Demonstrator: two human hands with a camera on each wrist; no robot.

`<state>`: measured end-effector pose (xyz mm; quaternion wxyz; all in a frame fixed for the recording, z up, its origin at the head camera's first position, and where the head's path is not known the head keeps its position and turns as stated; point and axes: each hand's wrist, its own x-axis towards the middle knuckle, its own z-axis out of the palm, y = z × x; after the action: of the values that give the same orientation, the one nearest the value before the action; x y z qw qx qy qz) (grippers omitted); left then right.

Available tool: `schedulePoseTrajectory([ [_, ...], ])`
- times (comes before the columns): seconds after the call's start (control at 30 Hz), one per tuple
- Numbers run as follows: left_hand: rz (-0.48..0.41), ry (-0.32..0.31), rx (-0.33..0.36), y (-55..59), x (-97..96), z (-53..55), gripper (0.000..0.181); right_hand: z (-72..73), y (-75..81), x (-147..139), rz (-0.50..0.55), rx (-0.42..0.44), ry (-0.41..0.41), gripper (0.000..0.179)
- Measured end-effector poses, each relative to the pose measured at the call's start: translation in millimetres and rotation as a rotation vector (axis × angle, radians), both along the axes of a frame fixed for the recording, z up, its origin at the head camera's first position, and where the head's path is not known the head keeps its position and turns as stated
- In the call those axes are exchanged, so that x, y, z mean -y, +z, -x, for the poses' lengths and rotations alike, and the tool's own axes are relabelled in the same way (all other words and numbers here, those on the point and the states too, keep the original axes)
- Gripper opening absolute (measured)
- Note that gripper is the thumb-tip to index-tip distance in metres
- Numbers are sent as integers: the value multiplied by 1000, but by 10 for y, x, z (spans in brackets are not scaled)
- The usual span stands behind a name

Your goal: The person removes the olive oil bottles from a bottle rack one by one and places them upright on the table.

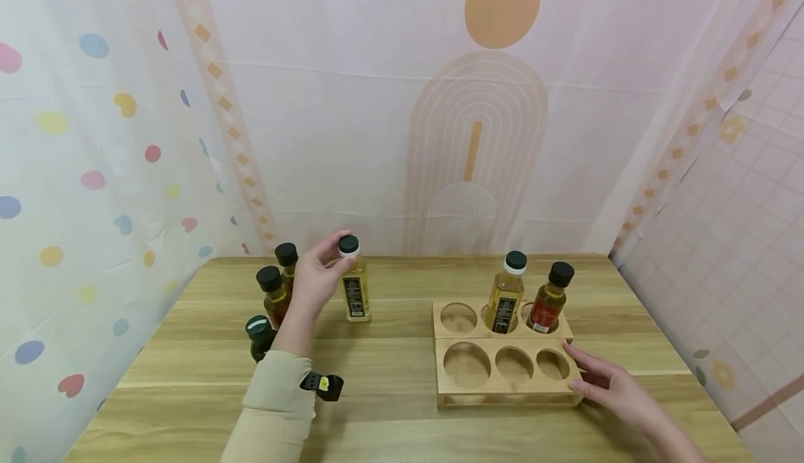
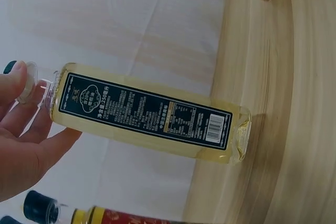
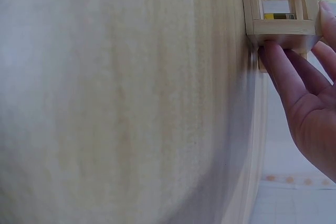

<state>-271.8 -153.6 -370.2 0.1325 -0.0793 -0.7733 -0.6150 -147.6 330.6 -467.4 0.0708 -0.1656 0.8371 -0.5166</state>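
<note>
My left hand (image 1: 316,279) pinches a clear bottle of pale yellow oil (image 1: 356,297) at its neck, just below the dark green cap. In the left wrist view the oil bottle (image 2: 147,111) shows a dark label with a barcode, its base near the tabletop. At the right stands a two-tier wooden bottle rack (image 1: 480,399) with round holes. My right hand (image 1: 612,387) grips its right end, thumb toward the front and fingers farther back. The rack's back row holds another yellow oil bottle (image 1: 505,295) and a red-labelled bottle (image 1: 548,302).
Left of my left forearm stand two black-capped bottles (image 1: 271,287) and a dark green-capped bottle (image 1: 259,334), partly hidden by the arm. The front row's three holes and the back-left hole show no bottles. A patterned curtain (image 1: 352,114) hangs behind the wooden table (image 1: 389,414).
</note>
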Motion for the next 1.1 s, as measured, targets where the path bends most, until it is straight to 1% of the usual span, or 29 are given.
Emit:
schedulePoseTrajectory([
  [0.2, 23, 37, 18, -23, 108, -7, 46, -5, -16, 1, 17, -18, 5, 61],
  [0.4, 40, 52, 17, -34, 175, -6, 47, -5, -24, -3, 12, -19, -3, 61],
  [0.67, 34, 59, 19, -70, 199, 10, 48, 5, -28, -8, -10, -10, -10, 61],
  [0.8, 37, 62, 23, -80, 205, 10, 48, 5, -40, -7, -5, -14, -20, 61],
  [0.93, 49, 75, 20, -82, 207, 22, 48, 8, -50, -7, 8, -20, -28, 61],
  [1.1, 56, 90, 27, -92, 205, 43, 49, 10, -46, -11, 1, -24, -22, 61],
])
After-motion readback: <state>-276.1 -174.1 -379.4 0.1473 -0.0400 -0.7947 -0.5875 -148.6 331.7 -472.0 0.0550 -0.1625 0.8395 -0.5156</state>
